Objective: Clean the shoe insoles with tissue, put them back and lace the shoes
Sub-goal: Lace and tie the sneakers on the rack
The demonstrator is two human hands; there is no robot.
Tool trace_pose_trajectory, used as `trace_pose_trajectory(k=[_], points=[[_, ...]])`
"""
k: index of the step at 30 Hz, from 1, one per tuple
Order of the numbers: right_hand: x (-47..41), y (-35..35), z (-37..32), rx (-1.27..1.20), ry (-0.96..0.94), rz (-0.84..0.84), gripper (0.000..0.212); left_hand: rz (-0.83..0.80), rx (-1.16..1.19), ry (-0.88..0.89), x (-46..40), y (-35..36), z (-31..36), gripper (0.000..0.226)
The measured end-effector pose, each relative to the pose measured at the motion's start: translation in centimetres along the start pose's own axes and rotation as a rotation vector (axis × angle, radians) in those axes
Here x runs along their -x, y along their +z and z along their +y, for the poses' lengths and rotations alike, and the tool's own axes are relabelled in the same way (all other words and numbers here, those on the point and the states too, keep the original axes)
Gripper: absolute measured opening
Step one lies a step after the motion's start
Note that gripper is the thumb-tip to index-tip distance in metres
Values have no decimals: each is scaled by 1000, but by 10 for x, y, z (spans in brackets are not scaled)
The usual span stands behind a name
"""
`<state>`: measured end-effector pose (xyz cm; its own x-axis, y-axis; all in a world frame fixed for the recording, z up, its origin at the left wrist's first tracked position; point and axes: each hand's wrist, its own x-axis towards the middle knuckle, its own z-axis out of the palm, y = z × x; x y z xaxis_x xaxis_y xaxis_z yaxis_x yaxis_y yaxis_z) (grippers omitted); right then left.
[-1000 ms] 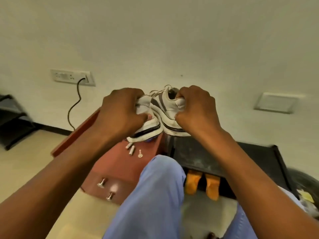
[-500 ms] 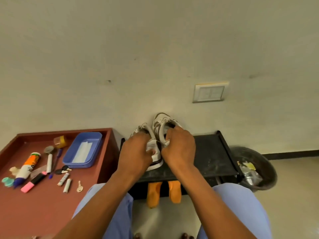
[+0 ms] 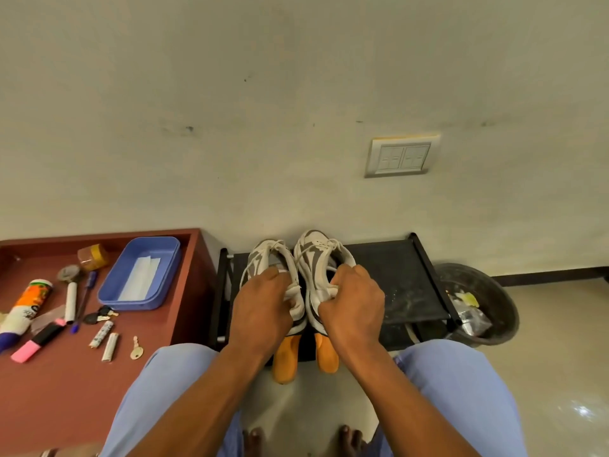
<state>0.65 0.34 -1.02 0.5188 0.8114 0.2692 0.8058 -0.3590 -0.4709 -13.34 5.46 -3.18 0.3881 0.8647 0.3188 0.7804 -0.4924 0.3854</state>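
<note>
— Which step are you on?

— Start close in: your left hand [image 3: 263, 303] is curled around the heel collar of the left shoe [image 3: 268, 275], fingers folded over its rim, and your right hand [image 3: 354, 301] is closed the same way on the heel of the right shoe [image 3: 321, 258]. Both shoes sit side by side, touching, toes toward the wall, on the black rack [image 3: 395, 275]. I'd judge you're setting the pair down or about to lift it — not wiping yet.

— And next?

— The laces [image 3: 329, 244] look loose near the toes, so lacing is probably still open. You'd need tissue too; the white sheets in the blue tray [image 3: 141, 278] on the red table [image 3: 66, 374] may be that.

— What can't you tell?

— Whether the insoles are in the shoes: your hands cover the openings. The orange pair [image 3: 286, 357] below is half hidden under the rack, and the bin [image 3: 494, 301] beyond holds blurred scraps.
</note>
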Motion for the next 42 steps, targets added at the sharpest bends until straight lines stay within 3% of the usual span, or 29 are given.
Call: trace_pose_trajectory(k=[11,23,28,37,42], points=[[9,32,18,95,69,-38,18,-48,-62,109,13,43,5,39],[2,28,30,68,202,-13,22,65,-47,212,18,59,3,31],[4,35,29,76,165,-40,25,52,-60,229,24,71,1,35],[9,42,32,93,85,-179,30,-71,-101,98,32,76,-1,37],[0,29,22,268,89,-288,28,-129,-173,7,23,67,8,17]])
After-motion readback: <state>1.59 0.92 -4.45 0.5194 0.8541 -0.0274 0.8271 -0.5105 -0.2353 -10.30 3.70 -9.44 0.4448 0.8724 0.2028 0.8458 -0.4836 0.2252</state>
